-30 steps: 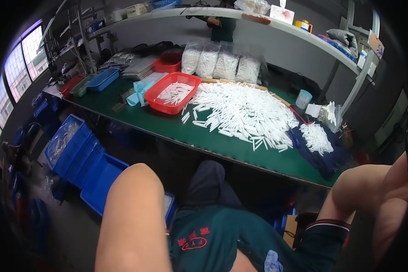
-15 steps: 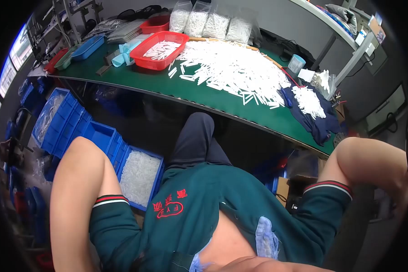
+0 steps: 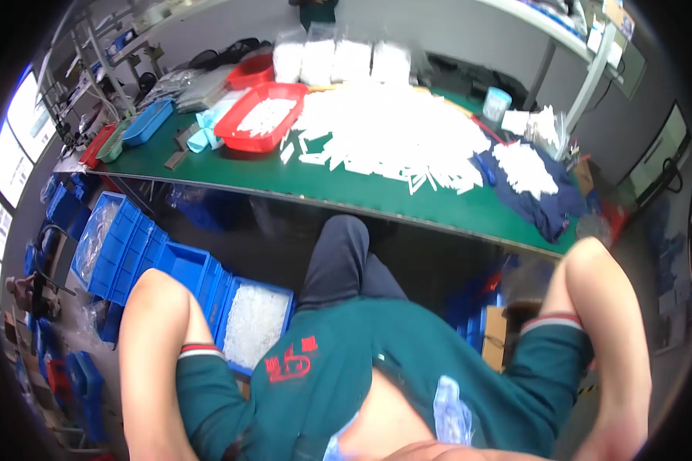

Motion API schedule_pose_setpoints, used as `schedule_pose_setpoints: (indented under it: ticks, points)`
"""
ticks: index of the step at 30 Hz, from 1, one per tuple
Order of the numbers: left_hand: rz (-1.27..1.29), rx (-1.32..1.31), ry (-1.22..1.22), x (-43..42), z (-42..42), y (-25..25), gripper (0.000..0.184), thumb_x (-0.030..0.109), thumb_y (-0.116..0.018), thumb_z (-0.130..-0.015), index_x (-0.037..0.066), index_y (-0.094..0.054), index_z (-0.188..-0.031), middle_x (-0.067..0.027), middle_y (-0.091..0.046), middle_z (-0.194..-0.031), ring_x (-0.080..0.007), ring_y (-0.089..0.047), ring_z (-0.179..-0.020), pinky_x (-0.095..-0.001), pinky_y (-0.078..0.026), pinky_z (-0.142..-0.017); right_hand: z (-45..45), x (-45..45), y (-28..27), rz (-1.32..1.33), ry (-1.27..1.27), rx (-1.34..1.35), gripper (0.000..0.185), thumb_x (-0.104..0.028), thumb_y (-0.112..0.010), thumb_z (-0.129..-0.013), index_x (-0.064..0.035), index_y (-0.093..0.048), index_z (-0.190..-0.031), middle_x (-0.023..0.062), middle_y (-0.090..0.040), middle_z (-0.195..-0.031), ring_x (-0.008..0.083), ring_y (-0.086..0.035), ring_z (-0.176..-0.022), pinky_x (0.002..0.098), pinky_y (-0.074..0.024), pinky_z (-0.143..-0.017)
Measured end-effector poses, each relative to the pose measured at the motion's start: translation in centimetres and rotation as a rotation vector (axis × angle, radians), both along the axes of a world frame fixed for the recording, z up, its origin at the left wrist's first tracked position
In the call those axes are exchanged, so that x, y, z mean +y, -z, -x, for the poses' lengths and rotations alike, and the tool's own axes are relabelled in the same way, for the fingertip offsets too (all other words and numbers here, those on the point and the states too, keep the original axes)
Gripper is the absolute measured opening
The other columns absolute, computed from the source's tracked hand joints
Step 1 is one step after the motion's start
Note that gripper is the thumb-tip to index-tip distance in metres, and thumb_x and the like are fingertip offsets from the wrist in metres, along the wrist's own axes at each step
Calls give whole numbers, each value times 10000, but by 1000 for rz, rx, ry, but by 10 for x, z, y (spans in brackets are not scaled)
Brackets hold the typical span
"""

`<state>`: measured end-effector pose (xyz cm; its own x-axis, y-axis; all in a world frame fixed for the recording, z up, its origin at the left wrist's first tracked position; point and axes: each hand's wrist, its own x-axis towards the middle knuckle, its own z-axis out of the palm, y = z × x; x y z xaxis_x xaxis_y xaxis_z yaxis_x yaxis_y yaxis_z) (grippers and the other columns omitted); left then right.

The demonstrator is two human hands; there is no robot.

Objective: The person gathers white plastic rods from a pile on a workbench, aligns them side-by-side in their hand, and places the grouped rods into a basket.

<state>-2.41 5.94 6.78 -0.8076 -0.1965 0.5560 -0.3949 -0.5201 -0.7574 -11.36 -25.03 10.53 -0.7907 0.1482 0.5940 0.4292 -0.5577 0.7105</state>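
The person wears a dark green short-sleeved shirt (image 3: 438,338). On its left chest sits a red emblem (image 3: 291,366), a rounded outline with lettering too blurred to read, and beside it a few red characters (image 3: 308,343). The left sleeve (image 3: 214,393) and right sleeve (image 3: 547,363) each end in a cuff band striped red and white; the arms below are bare. The neck opening is a deep V, with a small pale dot (image 3: 380,356) near its point and a lavender-blue cloth (image 3: 452,411) at its right side. Toward the bench's (image 3: 300,192) front edge show dark grey-blue trousers (image 3: 336,265).
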Motion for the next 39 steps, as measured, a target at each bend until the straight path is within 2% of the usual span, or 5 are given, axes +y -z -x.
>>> schedule_pose_setpoints:
  ticks: [4,6,16,28,39]
  points:
    - [-91,21,986,-56,-65,2,356,276,-404,-958,168,-462,-1292,20,-377,-1418,-154,-254,-1354,-407,-195,-1116,-25,-28,39,-237,-7,-218,208,-437,-510,-892,-355,-614,-1052,-246,-630,-961,-137,-548,-887,120,-475,-735]
    - [61,132,1374,-86,-88,14,356,409,-417,-931,142,-599,-1079,-33,-645,-888,-188,-598,-927,-425,-446,-908,-70,-68,72,-352,46,-18,185,-394,-460,-917,-280,-590,-980,-159,-596,-884,-48,-542,-811,159,-459,-686]
    - [-613,1537,141,-250,-331,146,301,207,-624,-819,36,-593,-1065,-148,-620,-1054,-311,-570,-1033,-368,-416,-911,-223,-248,277,-929,1190,1885,324,-207,-617,-817,-68,-586,-1108,105,-589,-1037,294,-557,-969,393,-461,-813]
    - [-1042,1698,-778,-446,-446,215,966,725,-507,-722,118,-249,-1428,-183,-176,-1480,-333,-172,-1369,-581,-156,-1066,-214,-247,286,-1033,1225,2021,394,-188,-635,-770,-109,-571,-1151,113,-576,-1016,294,-550,-959,388,-465,-805]
    - [-875,1821,-708,-494,-535,221,720,674,-423,-801,251,-377,-1381,-126,-217,-1483,-316,-198,-1368,-558,-186,-1068,-224,-241,280,-899,1064,1767,436,-231,-626,-806,-50,-525,-1190,149,-519,-1200,325,-461,-1131,409,-347,-959]
